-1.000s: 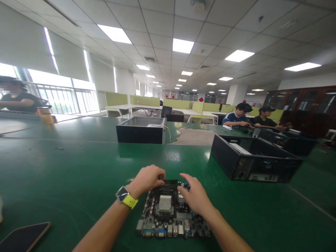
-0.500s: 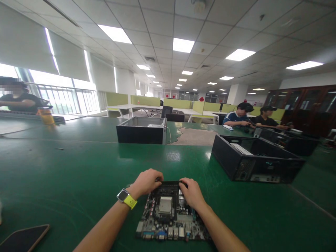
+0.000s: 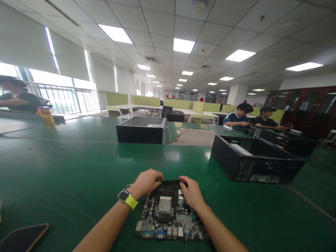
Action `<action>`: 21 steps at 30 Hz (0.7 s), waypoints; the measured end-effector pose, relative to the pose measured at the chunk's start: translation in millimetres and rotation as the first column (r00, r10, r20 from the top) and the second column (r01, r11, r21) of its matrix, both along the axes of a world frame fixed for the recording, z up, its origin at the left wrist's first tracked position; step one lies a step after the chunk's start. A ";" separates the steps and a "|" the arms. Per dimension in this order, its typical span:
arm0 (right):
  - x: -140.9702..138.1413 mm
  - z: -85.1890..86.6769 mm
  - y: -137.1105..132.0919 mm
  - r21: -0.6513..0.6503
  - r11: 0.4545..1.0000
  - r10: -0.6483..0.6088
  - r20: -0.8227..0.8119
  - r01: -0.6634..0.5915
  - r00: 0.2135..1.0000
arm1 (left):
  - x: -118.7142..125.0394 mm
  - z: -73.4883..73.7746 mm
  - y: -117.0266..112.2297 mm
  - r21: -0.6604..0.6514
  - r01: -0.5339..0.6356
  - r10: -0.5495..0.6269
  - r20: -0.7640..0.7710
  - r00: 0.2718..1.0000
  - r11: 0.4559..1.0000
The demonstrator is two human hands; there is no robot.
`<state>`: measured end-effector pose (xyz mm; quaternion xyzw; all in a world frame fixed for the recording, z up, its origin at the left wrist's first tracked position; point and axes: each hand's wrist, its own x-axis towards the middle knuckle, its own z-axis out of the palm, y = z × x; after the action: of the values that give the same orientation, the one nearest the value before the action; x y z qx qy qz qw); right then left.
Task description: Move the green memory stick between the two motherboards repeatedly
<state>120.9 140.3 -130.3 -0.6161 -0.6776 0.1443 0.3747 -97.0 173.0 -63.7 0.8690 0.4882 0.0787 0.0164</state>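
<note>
A dark motherboard [image 3: 168,217] with a silver processor at its middle lies flat on the green table [image 3: 65,175] right in front of me. My left hand [image 3: 145,182], with a yellow-strapped watch on the wrist, is curled over the board's far left corner. My right hand [image 3: 192,193] rests on the far right part of the board, fingers bent down. Between the two hands a narrow dark strip [image 3: 170,182] stands along the board's far edge, and both hands' fingertips press on its ends.
An open black computer case [image 3: 253,161] lies to the right, another open case [image 3: 141,130] stands further back at the centre. A phone [image 3: 22,238] lies at the lower left. One person sits far left, two more at the back right.
My right hand has drawn in from a spread, raised pose and come down onto the right end of the dark strip. The left hand has stayed nearly still.
</note>
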 end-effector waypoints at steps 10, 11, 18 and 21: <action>-0.6 1.3 -1.8 0.001 1.000 -0.003 0.024 0.003 1.000 | 0.8 -4.3 0.7 0.019 0.011 -0.011 -0.018 1.000 1.000; -0.6 1.3 -1.8 -0.002 1.000 -0.004 0.026 0.004 1.000 | 1.0 -5.0 0.7 0.020 0.009 -0.008 -0.015 1.000 1.000; -0.4 0.3 -1.3 -0.027 1.000 -0.008 0.020 0.009 1.000 | 3.6 -4.6 -1.6 0.013 0.006 -0.006 -0.008 1.000 1.000; -0.4 1.1 -1.6 -0.024 1.000 -0.010 0.016 0.011 1.000 | 3.8 -1.2 -3.5 0.010 0.004 -0.004 0.001 1.000 1.000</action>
<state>120.5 138.7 -129.2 -0.6252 -0.6756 0.1456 0.3628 -93.2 169.5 -64.9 0.8701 0.4859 0.0818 0.0126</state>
